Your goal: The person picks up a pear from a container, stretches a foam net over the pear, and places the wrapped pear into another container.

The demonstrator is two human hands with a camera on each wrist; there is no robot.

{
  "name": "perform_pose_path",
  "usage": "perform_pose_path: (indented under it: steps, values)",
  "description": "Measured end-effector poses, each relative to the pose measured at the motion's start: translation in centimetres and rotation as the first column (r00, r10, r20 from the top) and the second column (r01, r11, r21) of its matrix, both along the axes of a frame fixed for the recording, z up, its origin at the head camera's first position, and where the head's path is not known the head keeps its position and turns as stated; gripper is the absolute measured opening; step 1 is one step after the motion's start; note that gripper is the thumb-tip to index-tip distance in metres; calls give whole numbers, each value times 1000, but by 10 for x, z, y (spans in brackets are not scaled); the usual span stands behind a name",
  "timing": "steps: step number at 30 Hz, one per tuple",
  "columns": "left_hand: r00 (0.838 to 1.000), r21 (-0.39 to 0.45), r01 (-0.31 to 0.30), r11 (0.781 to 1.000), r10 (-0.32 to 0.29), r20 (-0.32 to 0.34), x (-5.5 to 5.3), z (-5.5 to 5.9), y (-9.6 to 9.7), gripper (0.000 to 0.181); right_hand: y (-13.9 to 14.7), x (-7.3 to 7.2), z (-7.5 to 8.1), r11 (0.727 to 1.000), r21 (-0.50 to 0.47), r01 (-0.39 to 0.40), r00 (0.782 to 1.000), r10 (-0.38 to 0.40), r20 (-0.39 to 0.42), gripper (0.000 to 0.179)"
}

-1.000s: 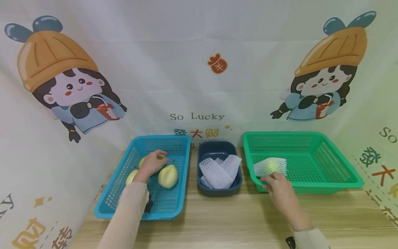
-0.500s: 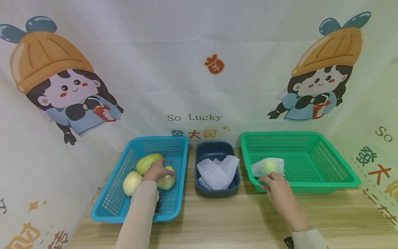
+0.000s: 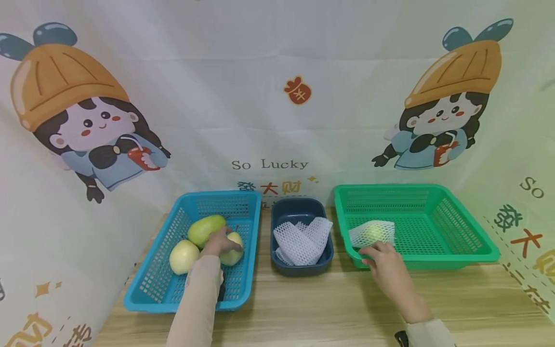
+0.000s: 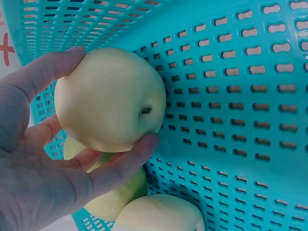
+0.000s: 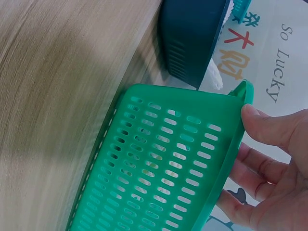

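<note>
My left hand (image 3: pixel 218 242) reaches into the blue basket (image 3: pixel 147 307) and grips a pale yellow pear (image 4: pixel 110 98); in the left wrist view thumb and fingers curl round its sides. Left of it, in the head view, lie another pale yellow pear (image 3: pixel 184 257) and a longer green fruit (image 3: pixel 205 230). My right hand (image 3: pixel 387 264) holds the front left corner of the green basket (image 5: pixel 163 149), with the thumb on the rim and the fingers over its inner side. Just behind this hand, a pale green fruit in a white foam net (image 3: pixel 372 233) lies in the green basket.
Between the two baskets stands a dark blue tub (image 3: pixel 302 271) with several white foam nets (image 3: pixel 299 243) in it. All three containers stand on a wood-grain table (image 3: pixel 299 308). A printed cloth (image 3: pixel 243 96) hangs behind and along both sides.
My left hand has moved from above the green fruit, right and toward me, onto the right-hand pear and now grips it. The right hand stays at the green basket's corner.
</note>
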State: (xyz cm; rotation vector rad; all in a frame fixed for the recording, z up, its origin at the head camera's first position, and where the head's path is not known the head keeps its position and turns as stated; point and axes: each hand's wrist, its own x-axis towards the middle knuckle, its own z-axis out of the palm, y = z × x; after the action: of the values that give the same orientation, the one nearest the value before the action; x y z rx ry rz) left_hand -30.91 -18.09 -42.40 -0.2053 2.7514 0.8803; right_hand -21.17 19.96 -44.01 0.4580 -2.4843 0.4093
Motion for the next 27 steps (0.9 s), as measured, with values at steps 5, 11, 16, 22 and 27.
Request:
perform_pose_path:
  steps: [5, 11, 16, 22, 27]
  values:
    - [1000, -6, 17, 1000, -17, -20, 0, -1, -1, 69, 0, 0, 0, 1000, -3, 9, 1000, -9, 12, 21]
    - [1000, -36, 24, 999, -25, -9, -1, -2, -1, 68, -1, 1, 1, 1000, -6, 8, 1000, -8, 26, 21]
    - [1000, -33, 29, 999, -29, -9, 1, -1, -1, 68, -1, 1, 1, 1000, -8, 11, 1000, -10, 24, 21]
    - [999, 1, 30, 1000, -30, -23, 3, 1, -1, 68, 0, 1, 1, 1000, -8, 7, 1000, -7, 29, 21]
    - [1000, 122, 11, 993, -8, -29, 3, 8, -1, 64, 1, 1, 1, 1000, -9, 12, 999, -12, 33, 21]
